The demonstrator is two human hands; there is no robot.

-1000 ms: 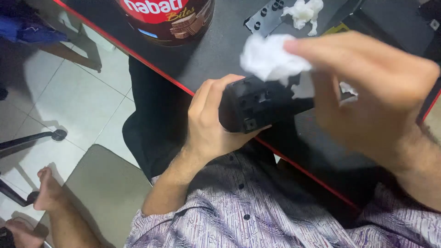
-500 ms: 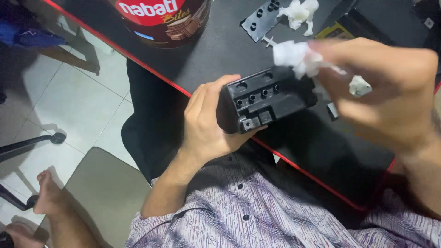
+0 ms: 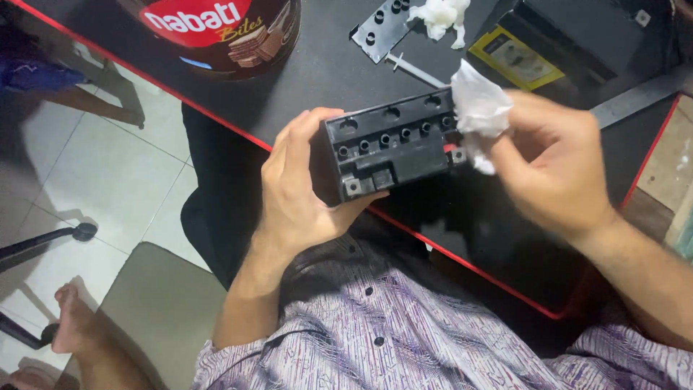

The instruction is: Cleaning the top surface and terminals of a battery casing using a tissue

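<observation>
Battery case (image 3: 393,144), a black box-shaped block, is shown at the centre of the head view, held just above the near edge of the table (image 3: 317,79) and clear of its surface. It is gripped from the left end by the left hand (image 3: 299,191), whose fingers are wrapped closed around that end, the thumb lying under the near face. One row of small round ports is seen along the upward face; six can be counted, though the rightmost part of the row is covered. A crumpled white tissue (image 3: 478,108) is pinched in the closed fingers of the right hand (image 3: 556,166) and pressed against the right end of the block, touching it.

The step in hand is judged to be the wiping of the ported face. The next stroke would call for the block to be kept steady by the left hand while the wad is drawn along the row.

Counted in the upper part of the frame: one round red and brown tin (image 3: 231,32) at upper left, one black perforated strip (image 3: 379,29), one further white wad (image 3: 442,14), one yellow packet (image 3: 514,58), and one metal ruler (image 3: 639,97) at right. One grey chair seat (image 3: 162,310) is seen at lower left.
</observation>
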